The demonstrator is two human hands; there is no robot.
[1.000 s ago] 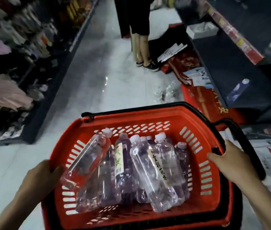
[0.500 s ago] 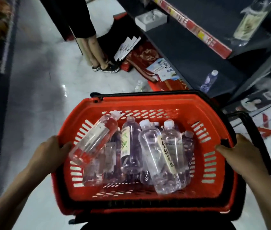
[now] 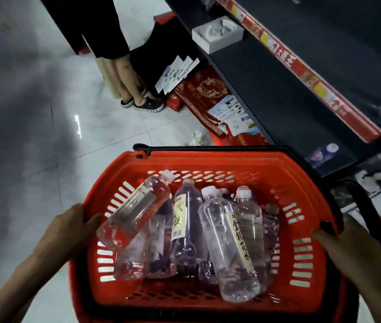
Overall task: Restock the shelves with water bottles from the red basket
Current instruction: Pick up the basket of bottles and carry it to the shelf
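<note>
shelf [image 3: 266, 85] closer, left hand [image 3: 68, 231], right hand [image 3: 350, 250] grip basket [image 3: 208, 159], lower bottles [image 3: 156, 259] hidden

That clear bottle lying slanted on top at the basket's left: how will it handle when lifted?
The slanted bottle seems full and capped, so probably heavy for its size and fairly stiff. Its smooth round plastic could be slippery and apt to roll. It lies on other bottles in the red basket, so they may settle once it leaves.

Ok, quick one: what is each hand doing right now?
Left hand: holding the left rim of the red basket, thumb hooked over the edge.
Right hand: holding the basket's right rim, beside the black handle.
</note>
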